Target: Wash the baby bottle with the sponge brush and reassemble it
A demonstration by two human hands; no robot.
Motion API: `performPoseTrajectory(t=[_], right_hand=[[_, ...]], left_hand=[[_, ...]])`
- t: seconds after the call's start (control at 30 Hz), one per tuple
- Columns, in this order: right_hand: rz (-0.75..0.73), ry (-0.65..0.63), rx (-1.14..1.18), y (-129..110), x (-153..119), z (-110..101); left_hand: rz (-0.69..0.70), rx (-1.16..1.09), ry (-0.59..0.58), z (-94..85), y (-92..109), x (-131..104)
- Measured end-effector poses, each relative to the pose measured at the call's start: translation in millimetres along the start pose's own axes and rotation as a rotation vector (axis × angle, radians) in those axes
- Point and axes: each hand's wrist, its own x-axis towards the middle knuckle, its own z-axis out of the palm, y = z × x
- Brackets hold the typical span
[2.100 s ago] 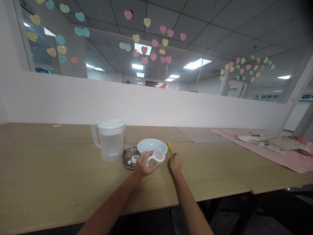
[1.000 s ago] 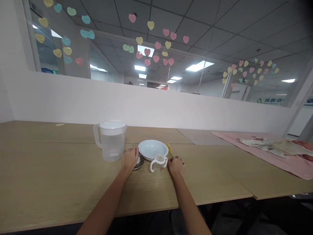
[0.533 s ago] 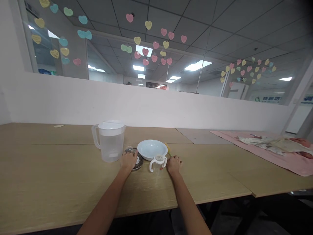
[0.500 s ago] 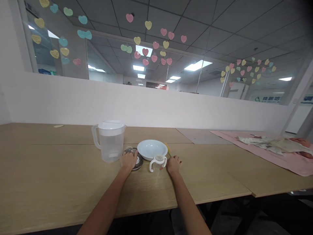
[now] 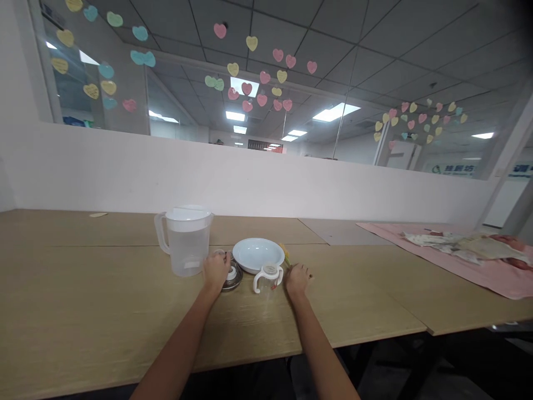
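Note:
Over the left part of a round metal dish (image 5: 233,284) is my left hand (image 5: 215,271), its fingers bent together at clear items; what they grip is hidden. A white ring-shaped piece (image 5: 231,273) lies in the dish. My right hand (image 5: 297,280) rests on the table with curled fingers, beside a thin yellow and green item (image 5: 286,255) whose near end runs up to the hand. Whether the hand grips it is hidden. Between my hands stands a clear cup with two white handles (image 5: 270,273), upright, in front of a white bowl (image 5: 257,254).
A clear lidded pitcher (image 5: 189,244) with a handle stands just left of the dish. On the far right a pink cloth (image 5: 497,278) carries crumpled pale fabric (image 5: 478,244). A low white wall (image 5: 250,183) with glass above borders the wooden table (image 5: 104,311) at the back.
My left hand's fingers have drawn in slightly over the dish, baring more of the white piece. My right hand has barely shifted, and the vessels stay in place.

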Motion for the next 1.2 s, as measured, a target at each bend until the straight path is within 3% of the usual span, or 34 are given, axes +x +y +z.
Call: performPoseTrajectory(t=[0.2, 0.43, 0.67, 0.9, 1.03, 1.2], right_hand=[[0.026, 0.092, 0.074, 2, 5, 5], [0.061, 0.154, 0.204, 2, 5, -2], [0.126, 0.192, 0.394, 5, 10, 2], [0.123, 0.205, 0.480, 4, 9, 3], [0.071, 0.215, 0.502, 4, 8, 3], [-0.075, 0.249, 0.579, 3, 6, 12]], left_hand=[[-0.052, -0.283, 0.155, 6.2, -6, 3], [0.086, -0.490, 0.362, 10.0, -10, 3], [0.130, -0.594, 0.443, 7.4, -1, -2], [0.065, -0.702, 0.456, 7.4, 12, -10], [0.014, -0.750, 0.407, 6.9, 23, -17], [0.057, -0.807, 0.285, 10.6, 28, -19]])
